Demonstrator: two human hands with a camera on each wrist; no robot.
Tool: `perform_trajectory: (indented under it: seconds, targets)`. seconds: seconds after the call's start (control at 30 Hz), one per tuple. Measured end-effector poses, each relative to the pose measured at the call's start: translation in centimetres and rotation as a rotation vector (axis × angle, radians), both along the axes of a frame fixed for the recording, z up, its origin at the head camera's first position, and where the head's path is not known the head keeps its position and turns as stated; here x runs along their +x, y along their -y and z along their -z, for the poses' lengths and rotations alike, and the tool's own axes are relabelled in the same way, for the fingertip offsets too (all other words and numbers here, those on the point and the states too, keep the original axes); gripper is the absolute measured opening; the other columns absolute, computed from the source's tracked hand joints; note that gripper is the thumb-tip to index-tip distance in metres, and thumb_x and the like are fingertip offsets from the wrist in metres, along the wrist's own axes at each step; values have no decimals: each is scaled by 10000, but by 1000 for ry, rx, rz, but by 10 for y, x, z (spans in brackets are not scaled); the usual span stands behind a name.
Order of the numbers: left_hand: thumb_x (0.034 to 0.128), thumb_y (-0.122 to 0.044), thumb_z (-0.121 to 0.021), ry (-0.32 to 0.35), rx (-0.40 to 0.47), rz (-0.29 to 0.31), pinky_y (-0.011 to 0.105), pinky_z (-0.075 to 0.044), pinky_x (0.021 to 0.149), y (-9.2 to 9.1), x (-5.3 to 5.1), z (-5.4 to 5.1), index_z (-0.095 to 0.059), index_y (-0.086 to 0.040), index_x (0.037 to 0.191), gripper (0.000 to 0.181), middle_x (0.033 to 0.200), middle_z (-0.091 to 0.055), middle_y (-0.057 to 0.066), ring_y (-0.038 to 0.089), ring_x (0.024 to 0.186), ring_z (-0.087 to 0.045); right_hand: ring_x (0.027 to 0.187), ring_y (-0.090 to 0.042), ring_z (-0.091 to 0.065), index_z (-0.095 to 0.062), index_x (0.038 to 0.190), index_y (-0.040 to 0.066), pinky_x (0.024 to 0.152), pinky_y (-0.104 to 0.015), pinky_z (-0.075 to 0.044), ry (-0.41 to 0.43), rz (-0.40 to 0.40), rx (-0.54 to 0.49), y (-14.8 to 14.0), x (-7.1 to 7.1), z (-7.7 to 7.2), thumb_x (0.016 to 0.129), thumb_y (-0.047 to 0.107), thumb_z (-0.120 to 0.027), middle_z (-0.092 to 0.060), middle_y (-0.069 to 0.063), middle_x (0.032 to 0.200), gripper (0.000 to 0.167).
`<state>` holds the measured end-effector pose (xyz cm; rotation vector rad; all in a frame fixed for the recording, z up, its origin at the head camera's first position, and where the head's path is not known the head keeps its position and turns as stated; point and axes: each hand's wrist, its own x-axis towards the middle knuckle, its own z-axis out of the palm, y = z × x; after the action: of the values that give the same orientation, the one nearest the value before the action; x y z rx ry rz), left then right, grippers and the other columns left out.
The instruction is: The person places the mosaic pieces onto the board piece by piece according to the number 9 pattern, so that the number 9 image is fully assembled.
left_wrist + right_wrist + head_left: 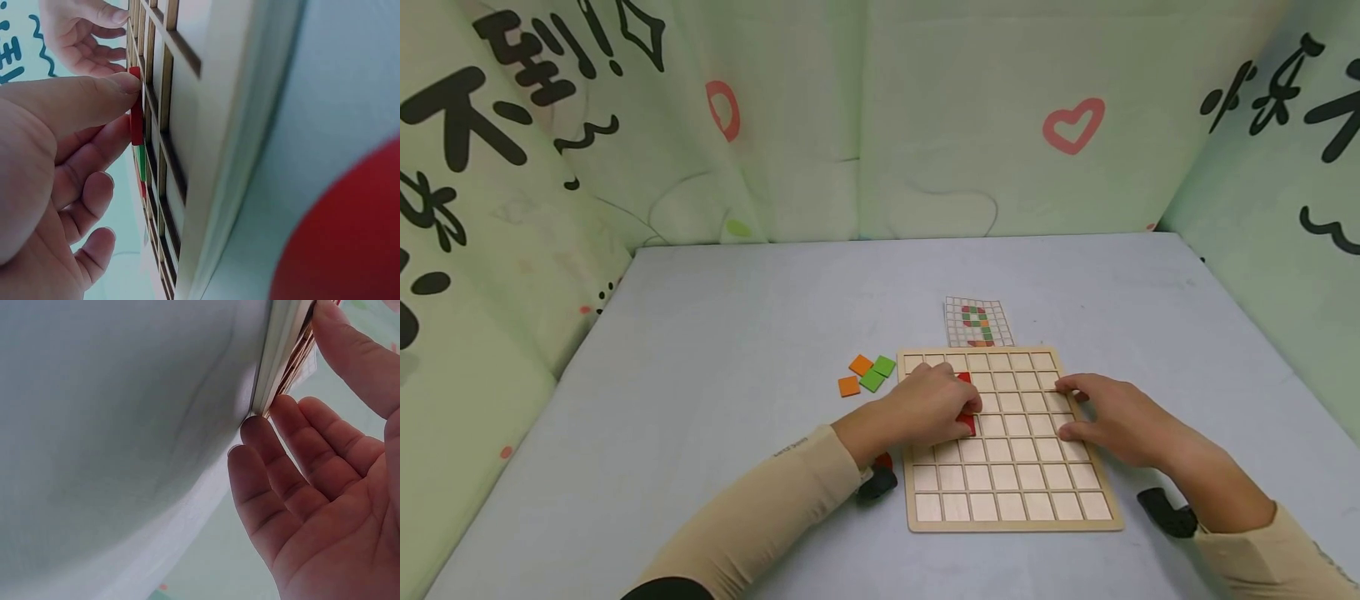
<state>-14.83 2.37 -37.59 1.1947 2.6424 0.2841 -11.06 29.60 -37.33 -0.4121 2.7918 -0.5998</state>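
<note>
At the gridded board [1009, 477], left hand [931, 405] pinches a red tile [968, 425]; right hand [1112, 419], fingers relaxed, touches the rim [1103, 487].

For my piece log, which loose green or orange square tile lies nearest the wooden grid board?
The farther green square tile: its corner nearly meets the wooden grid board; the other green tile and both orange tiles sit farther left.

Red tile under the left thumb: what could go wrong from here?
The red tile might seat crooked: it appears to stand proud of the board.

The left hand could scatter the loose orange tiles and green tiles close by.

The board could shift if the right hand, touching its edge, pushes unevenly.
</note>
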Motion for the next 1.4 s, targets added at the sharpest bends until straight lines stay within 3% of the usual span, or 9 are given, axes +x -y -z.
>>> perform_trajectory:
  seconds: [1.4]
  targets:
    - [935, -330, -721, -10, -10, -9, 260, -380, 812, -6, 1, 0, -719, -217, 1143, 237, 955, -647, -152, 97, 937, -480, 1144, -439, -552, -529, 1334, -51, 910, -570, -436, -5, -1, 3, 0, 0, 0, 856, 270, -795, -604, -226, 1238, 633]
